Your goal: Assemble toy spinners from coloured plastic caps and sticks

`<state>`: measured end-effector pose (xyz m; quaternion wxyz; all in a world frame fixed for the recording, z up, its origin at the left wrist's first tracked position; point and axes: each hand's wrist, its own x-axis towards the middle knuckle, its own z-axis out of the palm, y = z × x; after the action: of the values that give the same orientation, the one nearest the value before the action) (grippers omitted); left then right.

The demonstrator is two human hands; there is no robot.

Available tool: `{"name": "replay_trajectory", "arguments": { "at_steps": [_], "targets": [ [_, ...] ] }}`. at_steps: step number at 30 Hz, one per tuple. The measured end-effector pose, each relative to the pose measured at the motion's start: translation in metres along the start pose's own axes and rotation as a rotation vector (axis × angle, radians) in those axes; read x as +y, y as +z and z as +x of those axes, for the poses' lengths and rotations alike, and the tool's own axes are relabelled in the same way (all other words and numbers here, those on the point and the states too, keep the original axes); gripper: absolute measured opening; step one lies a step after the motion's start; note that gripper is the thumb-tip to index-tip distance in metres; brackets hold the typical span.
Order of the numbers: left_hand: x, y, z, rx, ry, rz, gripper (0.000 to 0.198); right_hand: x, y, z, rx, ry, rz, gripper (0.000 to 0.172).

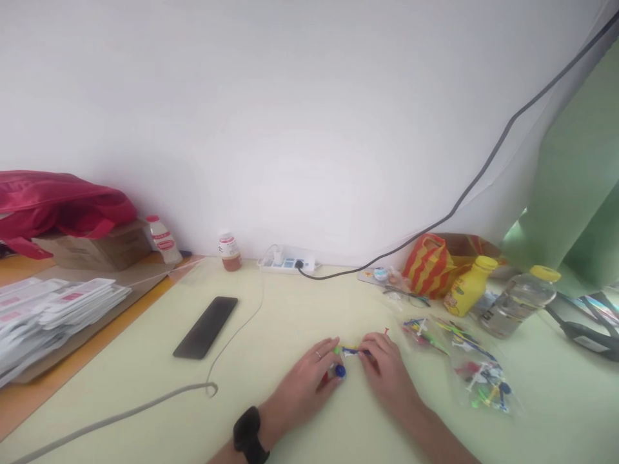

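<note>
My left hand (307, 377), with a ring and a black wristband, curls on the table around small plastic pieces. A blue round piece (340, 371) shows at its thumb and fingertips, with a bit of red behind. Thin yellow and blue plastic sticks (350, 351) span the gap between my hands, a green end by the left fingers. My right hand (387, 370) is closed, thumb and fingers pinched at the sticks' right end. A small red piece (387, 330) stands just beyond the right knuckles. What lies under the fingers is hidden.
Clear bags of colourful plastic pieces (483, 380) lie on the right, near a yellow bottle (468, 287) and a water bottle (517, 303). A black phone (206, 327), a cable and a power strip (287, 263) are left and behind. White packets (62, 309) are stacked far left.
</note>
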<state>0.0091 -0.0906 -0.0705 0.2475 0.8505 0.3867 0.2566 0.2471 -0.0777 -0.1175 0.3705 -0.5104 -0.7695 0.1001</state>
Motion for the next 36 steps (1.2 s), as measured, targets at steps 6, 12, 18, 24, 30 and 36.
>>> {"name": "replay_trajectory", "arguments": {
  "at_steps": [6, 12, 18, 24, 30, 36],
  "targets": [
    [0.0025, -0.0041, -0.0016, -0.050, -0.025, 0.024, 0.024, -0.0010, -0.0016, 0.0025, -0.058, 0.047, 0.069, 0.020],
    [0.0030, -0.0048, -0.0020, -0.055, -0.023, 0.047, 0.027, -0.0034, -0.0048, 0.0038, -0.064, 0.063, 0.163, 0.025],
    [0.0038, -0.0048, -0.0001, -0.033, 0.005, 0.063, 0.029, -0.0055, -0.0063, 0.0030, -0.029, 0.069, 0.182, 0.023],
    [0.0010, -0.0020, 0.0000, 0.008, 0.004, 0.066, 0.024, -0.0057, -0.0060, 0.0038, -0.008, 0.044, 0.071, 0.024],
    [0.0002, -0.0027, -0.0004, 0.031, 0.035, 0.067, 0.022, -0.0075, -0.0060, 0.0046, -0.018, 0.062, 0.033, 0.025],
    [0.0012, -0.0026, 0.0010, 0.015, 0.024, 0.077, 0.021, -0.0091, -0.0061, 0.0031, -0.012, 0.037, -0.030, 0.025]
  ]
}}
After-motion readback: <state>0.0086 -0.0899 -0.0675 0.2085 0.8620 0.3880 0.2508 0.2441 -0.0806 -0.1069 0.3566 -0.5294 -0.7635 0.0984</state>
